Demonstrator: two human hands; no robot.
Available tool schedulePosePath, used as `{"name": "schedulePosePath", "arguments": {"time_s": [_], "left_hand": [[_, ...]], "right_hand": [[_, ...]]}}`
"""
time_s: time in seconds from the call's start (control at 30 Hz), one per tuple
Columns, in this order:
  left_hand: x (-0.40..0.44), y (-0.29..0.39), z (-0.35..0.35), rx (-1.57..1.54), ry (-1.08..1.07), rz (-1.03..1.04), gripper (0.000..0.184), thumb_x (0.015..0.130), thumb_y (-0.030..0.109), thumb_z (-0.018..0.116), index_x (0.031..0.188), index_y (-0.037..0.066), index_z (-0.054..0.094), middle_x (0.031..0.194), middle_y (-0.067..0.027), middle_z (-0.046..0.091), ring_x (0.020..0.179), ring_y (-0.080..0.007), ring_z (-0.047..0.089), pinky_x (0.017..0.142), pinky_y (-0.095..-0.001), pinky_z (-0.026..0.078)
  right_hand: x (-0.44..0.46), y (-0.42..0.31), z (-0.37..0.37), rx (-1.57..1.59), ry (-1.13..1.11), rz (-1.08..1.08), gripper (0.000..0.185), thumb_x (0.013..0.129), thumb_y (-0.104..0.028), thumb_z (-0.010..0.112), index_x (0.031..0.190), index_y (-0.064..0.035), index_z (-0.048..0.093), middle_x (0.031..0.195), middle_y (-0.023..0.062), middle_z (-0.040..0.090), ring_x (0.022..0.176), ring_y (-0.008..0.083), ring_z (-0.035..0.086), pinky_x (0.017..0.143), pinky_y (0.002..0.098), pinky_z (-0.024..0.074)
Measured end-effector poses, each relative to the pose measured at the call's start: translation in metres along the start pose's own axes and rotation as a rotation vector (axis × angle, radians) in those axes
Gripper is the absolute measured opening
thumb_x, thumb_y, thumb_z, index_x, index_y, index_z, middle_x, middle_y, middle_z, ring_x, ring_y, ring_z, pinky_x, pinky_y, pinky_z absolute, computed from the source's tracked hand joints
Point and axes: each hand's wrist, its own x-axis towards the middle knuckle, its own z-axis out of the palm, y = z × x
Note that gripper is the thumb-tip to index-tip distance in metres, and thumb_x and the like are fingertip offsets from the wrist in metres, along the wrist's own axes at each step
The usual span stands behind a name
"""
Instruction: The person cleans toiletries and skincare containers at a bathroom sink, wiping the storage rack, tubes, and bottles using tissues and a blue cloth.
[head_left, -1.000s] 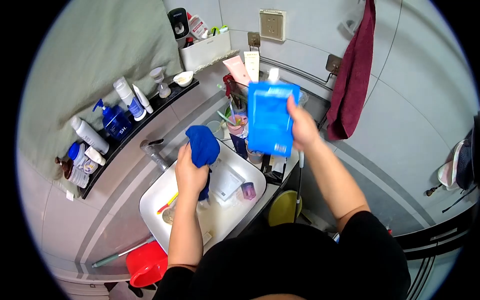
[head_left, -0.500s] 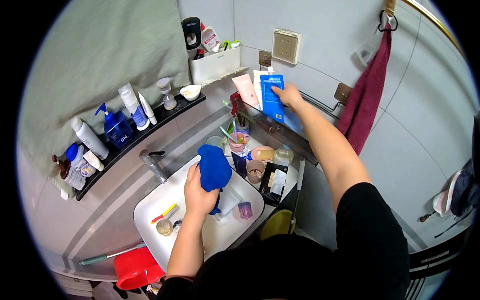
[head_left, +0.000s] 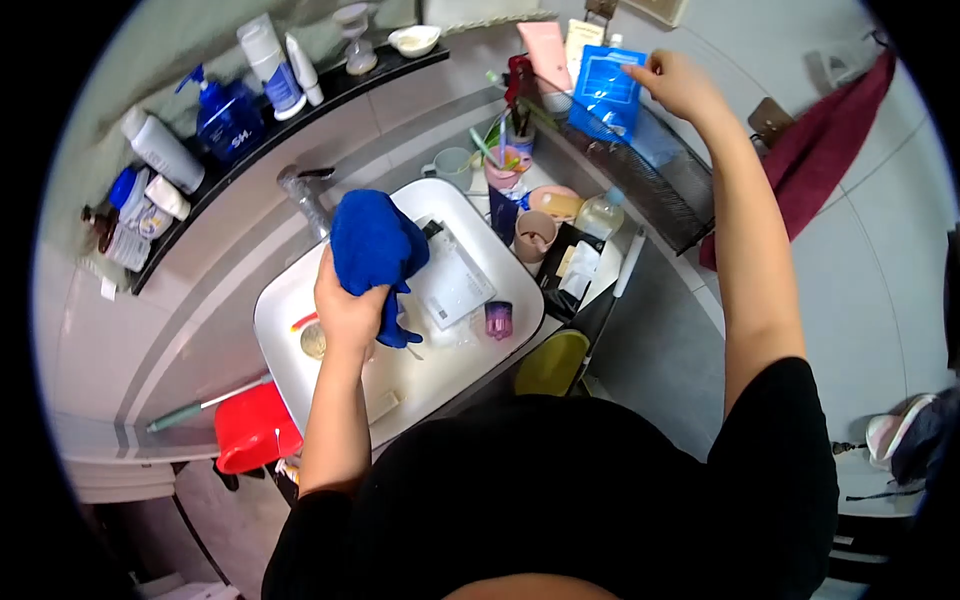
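My left hand (head_left: 345, 308) grips a bunched blue cloth (head_left: 375, 240) above the white sink (head_left: 440, 390). At the upper right, my right hand (head_left: 672, 82) is at the top right edge of a blue pouch (head_left: 607, 92), its fingers pinched together there. The pouch stands in a black mesh rack (head_left: 668, 175), beside a pink tube (head_left: 546, 58) and a cream tube (head_left: 584, 44). Inside the sink lie a clear packet (head_left: 452, 285), a purple jar (head_left: 498, 320) and a small round container (head_left: 313, 341).
A faucet (head_left: 305, 200) rises behind the sink. Bottles, among them a blue pump bottle (head_left: 228, 120), line a black shelf (head_left: 370, 75). Cups (head_left: 535, 235) and a black box (head_left: 572, 268) sit right of the sink. A red basin (head_left: 255, 427) is at lower left; a maroon towel (head_left: 835, 145) hangs right.
The blue pouch has gone from being held up over the counter into the rack. My right hand has moved to its upper corner. The view has shifted, and my left hand still holds the cloth.
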Motion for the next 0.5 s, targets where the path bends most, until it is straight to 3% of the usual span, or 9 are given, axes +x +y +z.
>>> {"name": "schedulePosePath", "arguments": {"time_s": [0.07,0.1,0.13,0.17,0.2,0.27,0.33,0.43,0.5], "left_hand": [[-0.002,-0.012,-0.014,0.003,0.032,-0.013,0.060,0.065,-0.002,0.069,0.122,-0.001,0.051,0.109,-0.0115,0.062,0.099,-0.0198,0.060,0.089,-0.0307,0.046],[-0.006,-0.017,-0.021,0.003,0.048,-0.018,0.060,0.066,-0.001,0.070,0.122,-0.002,0.051,0.108,-0.0112,0.062,0.098,-0.0195,0.060,0.089,-0.0306,0.046],[-0.010,-0.022,-0.026,-0.005,0.079,-0.010,0.060,0.066,0.000,0.071,0.122,-0.002,0.051,0.107,-0.0113,0.062,0.097,-0.0194,0.061,0.089,-0.0306,0.046],[-0.014,-0.026,-0.031,-0.014,0.109,0.000,0.059,0.066,0.001,0.072,0.122,-0.002,0.051,0.106,-0.0113,0.063,0.097,-0.0194,0.061,0.088,-0.0306,0.047],[-0.017,-0.027,-0.035,-0.023,0.139,0.012,0.059,0.066,0.001,0.073,0.121,-0.002,0.051,0.105,-0.0113,0.063,0.096,-0.0194,0.061,0.088,-0.0306,0.047],[-0.029,-0.019,-0.041,-0.036,0.145,-0.023,0.055,0.067,0.002,0.073,0.117,-0.002,0.053,0.104,-0.0112,0.063,0.093,-0.0189,0.061,0.085,-0.0308,0.048],[-0.042,-0.023,-0.051,-0.063,0.119,-0.089,0.052,0.067,0.002,0.073,0.115,-0.001,0.053,0.104,-0.0109,0.063,0.091,-0.0184,0.062,0.084,-0.0310,0.048],[-0.067,-0.031,-0.058,0.043,0.015,-0.175,0.061,0.063,0.004,0.072,0.119,-0.001,0.050,0.103,-0.0108,0.063,0.092,-0.0191,0.062,0.084,-0.0313,0.048],[-0.083,-0.047,-0.059,0.196,-0.083,-0.167,0.066,0.061,0.003,0.071,0.123,-0.002,0.047,0.107,-0.0139,0.061,0.097,-0.0229,0.061,0.088,-0.0324,0.046]], "right_hand": [[-0.030,-0.045,0.002,0.356,0.107,-0.187,0.034,0.088,-0.037,0.060,0.086,-0.0038,0.062,0.070,0.0027,0.061,0.061,0.0101,0.056,0.054,0.0257,0.0449],[-0.051,-0.074,0.013,0.571,-0.020,-0.152,0.025,0.089,-0.032,0.059,0.091,-0.0069,0.061,0.074,0.0001,0.060,0.066,0.0062,0.054,0.056,0.0242,0.0448],[-0.076,-0.105,0.027,0.654,-0.190,-0.092,0.024,0.089,-0.031,0.060,0.095,-0.0081,0.062,0.079,0.0010,0.062,0.069,0.0078,0.057,0.058,0.0254,0.0463],[-0.090,-0.118,0.057,0.670,-0.306,-0.204,0.025,0.088,-0.031,0.061,0.098,-0.0079,0.062,0.082,0.0039,0.065,0.073,0.0130,0.061,0.061,0.0280,0.0486],[-0.108,-0.133,0.087,0.475,-0.406,-0.325,0.030,0.086,-0.034,0.061,0.101,-0.0080,0.063,0.088,0.0076,0.067,0.079,0.0196,0.064,0.069,0.0324,0.0503],[-0.135,-0.149,0.158,0.289,-0.703,-0.291,0.049,0.082,-0.046,0.062,0.108,-0.0041,0.060,0.097,0.0170,0.066,0.097,0.0330,0.062,0.086,0.0416,0.0473],[-0.159,-0.141,0.258,0.285,-0.681,-0.267,0.055,0.081,-0.042,0.064,0.116,-0.0013,0.054,0.105,0.0195,0.062,0.100,0.0360,0.059,0.088,0.0420,0.0464],[-0.170,-0.164,0.282,0.330,-0.559,-0.047,0.055,0.080,-0.034,0.066,0.122,-0.0016,0.050,0.111,0.0209,0.058,0.104,0.0377,0.055,0.088,0.0420,0.0461],[-0.161,-0.176,0.299,0.370,-0.346,-0.198,0.055,0.079,-0.027,0.067,0.123,-0.0019,0.049,0.111,0.0196,0.057,0.104,0.0370,0.054,0.088,0.0416,0.0456]]}}
